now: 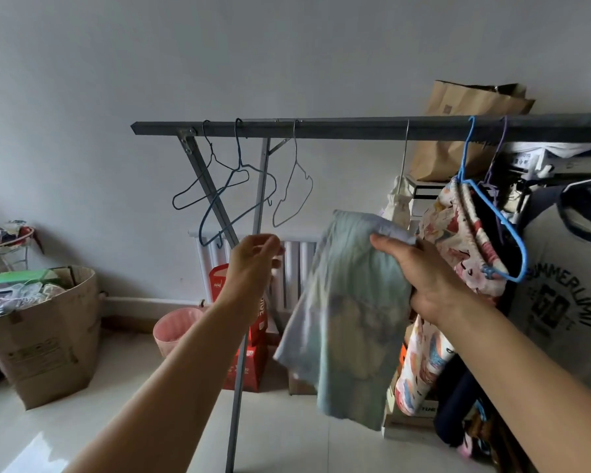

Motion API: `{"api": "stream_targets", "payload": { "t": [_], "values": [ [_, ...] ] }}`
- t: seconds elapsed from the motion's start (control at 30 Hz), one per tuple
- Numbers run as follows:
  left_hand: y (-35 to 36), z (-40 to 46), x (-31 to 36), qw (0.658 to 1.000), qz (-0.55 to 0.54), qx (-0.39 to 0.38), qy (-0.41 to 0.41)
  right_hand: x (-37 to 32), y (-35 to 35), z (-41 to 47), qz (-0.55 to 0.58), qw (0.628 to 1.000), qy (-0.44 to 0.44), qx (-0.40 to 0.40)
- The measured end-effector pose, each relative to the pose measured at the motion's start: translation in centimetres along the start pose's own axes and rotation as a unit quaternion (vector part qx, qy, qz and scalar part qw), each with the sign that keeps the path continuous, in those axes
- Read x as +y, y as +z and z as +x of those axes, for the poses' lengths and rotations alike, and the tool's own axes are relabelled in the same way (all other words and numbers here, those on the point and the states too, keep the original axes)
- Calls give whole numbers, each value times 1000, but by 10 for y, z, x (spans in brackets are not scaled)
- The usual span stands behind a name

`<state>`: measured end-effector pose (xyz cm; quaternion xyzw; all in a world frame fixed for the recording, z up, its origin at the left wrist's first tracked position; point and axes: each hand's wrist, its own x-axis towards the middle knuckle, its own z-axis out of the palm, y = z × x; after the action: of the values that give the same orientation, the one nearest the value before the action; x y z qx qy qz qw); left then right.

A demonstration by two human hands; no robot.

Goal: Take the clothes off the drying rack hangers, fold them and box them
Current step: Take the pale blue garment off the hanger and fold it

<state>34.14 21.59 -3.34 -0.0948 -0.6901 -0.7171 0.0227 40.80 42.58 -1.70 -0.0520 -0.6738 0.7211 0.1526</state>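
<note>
My right hand (pixel 430 278): arm stretched forward, fingers curled round the top of a pale blue-green garment (pixel 348 319); thumb lies over its upper edge.
Garment: hangs free below my right hand, in front of the rack, blurred, off any hanger.
My left hand (pixel 253 264): raised beside the garment, apart from it, fingers loosely bent and holding nothing, tips near a bare wire hanger (pixel 292 196).
Writing, near: white T-shirt (pixel 560 302) at the right reads "SUMMERLIMIT" over a large "60".
Patterned garment (pixel 451 254): hangs on the blue hanger (pixel 492 206), just behind my right hand.
Rack bar (pixel 321 127): carries three bare wire hangers on the left, clothed hangers on the right.
Writing, far: red box (pixel 249 339) on the floor and cardboard box (pixel 45 339) at the left carry print too small to read.
Brown paper bag (pixel 464 107): behind the bar, against the wall.
</note>
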Motion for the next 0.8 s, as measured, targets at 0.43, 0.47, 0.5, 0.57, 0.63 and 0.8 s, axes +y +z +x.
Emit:
{"api": "stream_targets", "payload": {
  "t": [0.43,0.47,0.5,0.57,0.63,0.8],
  "values": [
    [55,-42,-37,850,-420,-187,-256,13,38,-28,212,973,83,-20],
    [54,-43,-40,843,-435,-201,-244,14,38,-29,237,966,101,-23],
    [52,-43,-42,839,-445,-209,-234,15,37,-32,263,958,113,-27],
    [50,-44,-44,840,-450,-202,-226,22,34,-36,304,943,133,-31],
    [49,-43,-43,856,-428,-171,-232,30,34,-39,316,936,153,-33],
    [46,-38,-40,913,-336,-90,-213,50,28,-38,211,969,128,32]
  ]
}}
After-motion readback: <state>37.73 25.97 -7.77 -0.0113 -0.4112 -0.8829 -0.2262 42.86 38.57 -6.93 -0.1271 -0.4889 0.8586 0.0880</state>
